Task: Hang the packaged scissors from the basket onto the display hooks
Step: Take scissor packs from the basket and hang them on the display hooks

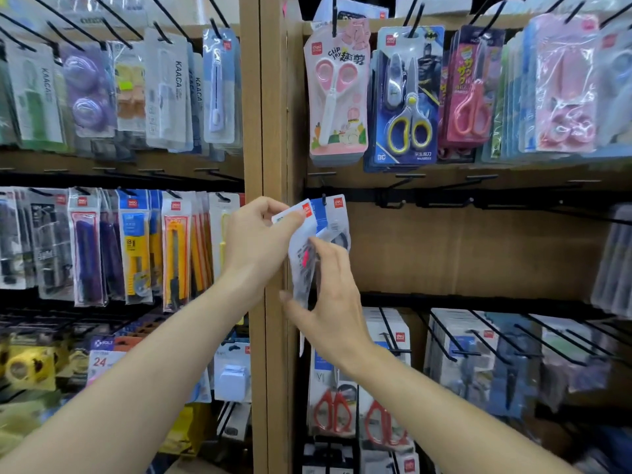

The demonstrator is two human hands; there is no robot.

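Observation:
A packaged pair of scissors (302,248), white card with a red logo, is held up in front of the middle shelf row. My left hand (254,236) pinches its top corner. My right hand (326,292) grips its lower part from below and the right. Just behind it, another scissors pack (337,222) with a blue and white card hangs on a black display hook (324,199). The basket is out of view.
Wooden post (272,131) divides two display bays. Above hang pink scissors (337,94), blue Batman scissors (407,100) and more packs. Empty black hooks (478,200) run rightward along the middle row. Red-handled scissors (337,410) hang below; box cutters (176,254) hang on the left.

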